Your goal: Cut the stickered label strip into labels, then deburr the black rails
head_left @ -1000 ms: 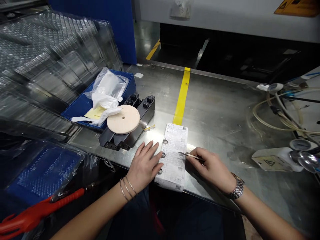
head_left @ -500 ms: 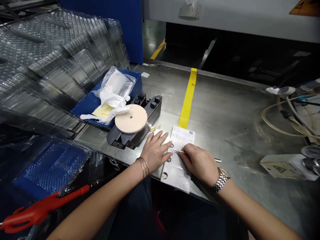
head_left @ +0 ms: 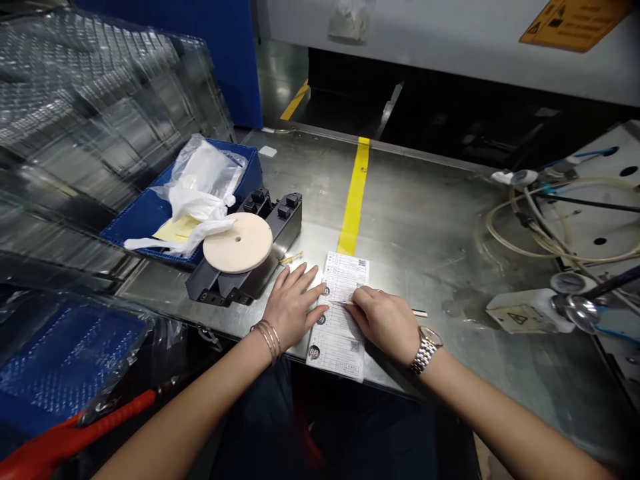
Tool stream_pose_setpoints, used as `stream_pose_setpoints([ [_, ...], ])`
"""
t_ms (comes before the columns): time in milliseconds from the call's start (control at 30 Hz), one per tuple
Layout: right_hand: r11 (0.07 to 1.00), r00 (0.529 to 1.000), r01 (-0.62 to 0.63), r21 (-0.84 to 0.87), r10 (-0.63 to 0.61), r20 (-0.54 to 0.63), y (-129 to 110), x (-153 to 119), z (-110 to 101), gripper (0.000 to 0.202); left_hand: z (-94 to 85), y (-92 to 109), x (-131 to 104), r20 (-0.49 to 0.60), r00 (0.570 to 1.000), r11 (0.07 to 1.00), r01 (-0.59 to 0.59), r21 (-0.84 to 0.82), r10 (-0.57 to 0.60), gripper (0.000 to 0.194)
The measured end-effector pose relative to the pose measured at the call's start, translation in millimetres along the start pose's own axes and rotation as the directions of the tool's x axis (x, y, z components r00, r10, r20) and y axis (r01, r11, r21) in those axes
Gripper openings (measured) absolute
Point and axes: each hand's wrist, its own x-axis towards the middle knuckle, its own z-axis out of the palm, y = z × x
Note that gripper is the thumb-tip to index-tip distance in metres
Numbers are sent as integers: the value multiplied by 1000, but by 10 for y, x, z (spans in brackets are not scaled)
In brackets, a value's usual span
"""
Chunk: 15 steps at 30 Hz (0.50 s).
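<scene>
Metal, grey and dully reflective, makes up the bench (head_left: 415, 200), with a yellow tape (head_left: 354, 193) running from its far edge towards the labels (head_left: 337, 340). These printed paper labels lie at the near edge, between the two hands. The left hand (head_left: 291, 307) is palm down, its grip wide, fingers spread on the bench, with the index finger and thumb at the labels' left side. The right hand (head_left: 390, 323) has a narrow grip on a thin tool (head_left: 420, 313) over the labels; its back end sticks out near the watch (head_left: 426, 350).

To the left, a pale disc (head_left: 253, 243) rests on black rails (head_left: 287, 230), beside a blue bin (head_left: 133, 223) heaped with plastic bags (head_left: 200, 160). Clear tubes (head_left: 500, 240) and a white bottle (head_left: 523, 312) are at the right. Beyond the bench stand a blue panel (head_left: 220, 53) and a pale grey housing (head_left: 430, 40) bearing an orange sign (head_left: 575, 23), above a dark opening. A red handle (head_left: 120, 412) shows at lower left.
</scene>
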Motion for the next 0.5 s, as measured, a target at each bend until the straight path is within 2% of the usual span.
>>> stream_pose_setpoints([
  [233, 999, 999, 17, 27, -16, -49, 277, -214, 47, 25, 10, -1, -5, -18, 1000, 1000, -8, -4, 8, 32],
  [500, 999, 997, 17, 34, -14, -77, 447, -370, 54, 31, 8, -7, -6, -21, 1000, 1000, -9, -5, 8, 32],
])
